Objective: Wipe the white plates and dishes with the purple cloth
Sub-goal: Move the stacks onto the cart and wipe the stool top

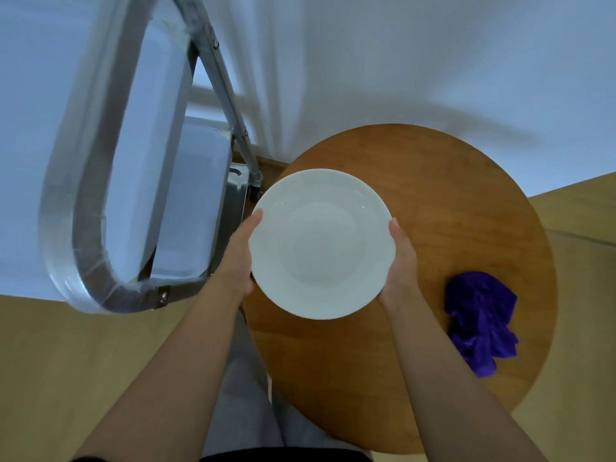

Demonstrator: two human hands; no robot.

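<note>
A round white plate [321, 243] is held level above the left part of a round wooden table [450, 201]. My left hand [238, 258] grips its left rim, thumb along the edge and fingers hidden underneath. My right hand [401, 261] grips the right rim the same way. A crumpled purple cloth [480, 320] lies on the table to the right of the plate, apart from both hands.
A metal cart [133, 181] with a curved tubular frame and grey trays stands to the left of the table. A white curtain hangs behind. The floor is light wood. My legs show below, beside the table's near-left edge.
</note>
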